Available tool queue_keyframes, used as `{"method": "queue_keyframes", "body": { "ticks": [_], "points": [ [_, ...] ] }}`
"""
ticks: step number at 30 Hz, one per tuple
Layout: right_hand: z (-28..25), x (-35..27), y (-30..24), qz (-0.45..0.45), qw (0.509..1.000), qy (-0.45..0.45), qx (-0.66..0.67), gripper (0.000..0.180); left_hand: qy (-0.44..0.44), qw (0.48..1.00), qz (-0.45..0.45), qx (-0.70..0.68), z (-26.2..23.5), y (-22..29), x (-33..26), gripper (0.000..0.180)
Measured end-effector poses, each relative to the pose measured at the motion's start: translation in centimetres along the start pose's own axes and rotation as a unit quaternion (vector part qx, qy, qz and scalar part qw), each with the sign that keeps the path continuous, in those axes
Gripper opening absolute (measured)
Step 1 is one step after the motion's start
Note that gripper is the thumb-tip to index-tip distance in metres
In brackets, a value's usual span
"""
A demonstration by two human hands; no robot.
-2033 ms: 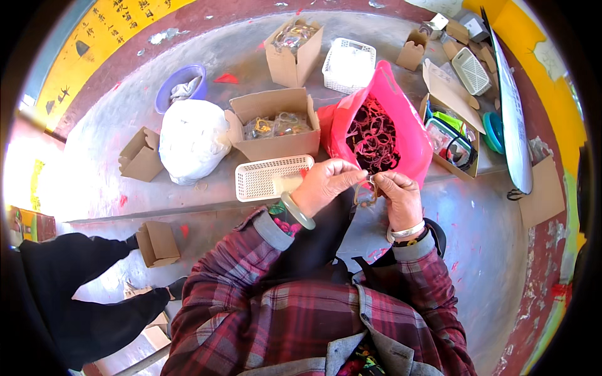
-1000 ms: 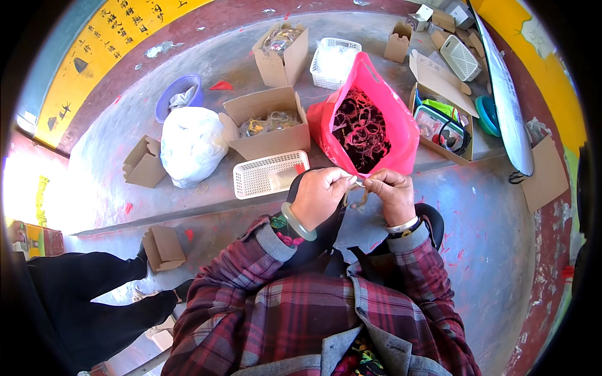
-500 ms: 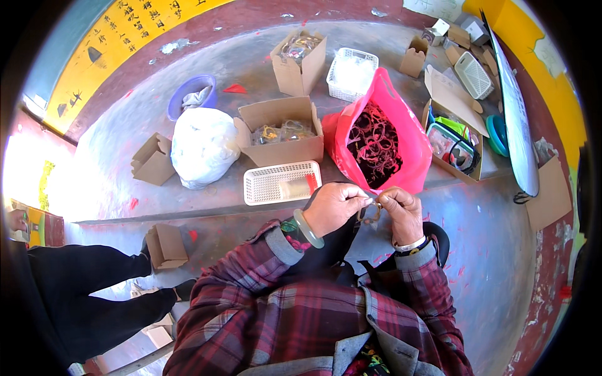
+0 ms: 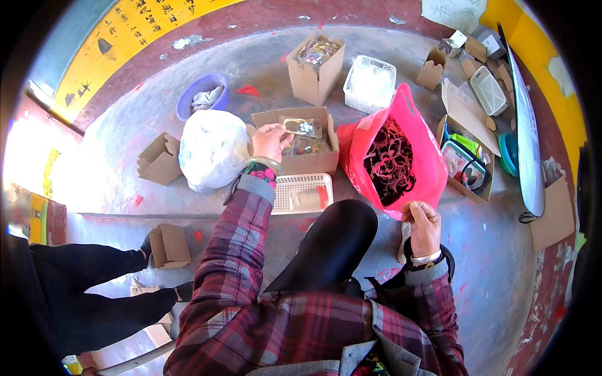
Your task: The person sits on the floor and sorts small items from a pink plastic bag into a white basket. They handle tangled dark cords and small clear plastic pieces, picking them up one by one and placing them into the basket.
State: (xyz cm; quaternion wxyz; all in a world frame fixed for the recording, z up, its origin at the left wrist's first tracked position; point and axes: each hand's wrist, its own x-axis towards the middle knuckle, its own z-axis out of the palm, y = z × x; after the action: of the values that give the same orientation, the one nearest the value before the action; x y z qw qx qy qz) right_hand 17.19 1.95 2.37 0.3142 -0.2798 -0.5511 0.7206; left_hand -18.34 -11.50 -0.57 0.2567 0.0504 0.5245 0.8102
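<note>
My left hand (image 4: 269, 143) is reached out over the open cardboard box (image 4: 305, 164) of clear packets, its fingers closed on a thin gold-coloured loop (image 4: 290, 123). Right beside the loop shows a clear packet (image 4: 308, 128) with a small pale blue ornament; whether it is joined to the loop I cannot tell. My right hand (image 4: 424, 233) is at the near edge of the pink bag (image 4: 356, 164), thumb and fingers pinched together. What they grip, if anything, is hidden. Inside the bag lie many dark red and black loops (image 4: 390, 164).
A white basket (image 4: 318, 183) stands before the box, a stuffed white plastic bag (image 4: 212, 149) to its left. Behind are a purple basin (image 4: 204, 94), another box of packets (image 4: 316, 75) and a white basket (image 4: 370, 84). At left, a person's dark-trousered legs (image 4: 100, 266) show.
My hands have come apart. The left has moved forward and left to the box with the loop; the right has dropped slightly, near the pink bag's edge. The view has shifted slightly.
</note>
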Motion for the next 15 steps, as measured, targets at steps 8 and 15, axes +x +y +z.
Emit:
{"method": "queue_keyframes", "body": {
  "ticks": [8,15],
  "points": [
    [0.8,0.7,0.6,0.037,0.999,0.021,0.01,0.018,0.007,0.977,-0.088,0.196,-1.4,-2.7,3.8,0.02],
    [0.0,0.5,0.8,0.04,0.998,0.033,0.03,0.018,-0.033,0.938,0.154,0.309,-1.5,5.3,-4.4,0.027]
  ]
}}
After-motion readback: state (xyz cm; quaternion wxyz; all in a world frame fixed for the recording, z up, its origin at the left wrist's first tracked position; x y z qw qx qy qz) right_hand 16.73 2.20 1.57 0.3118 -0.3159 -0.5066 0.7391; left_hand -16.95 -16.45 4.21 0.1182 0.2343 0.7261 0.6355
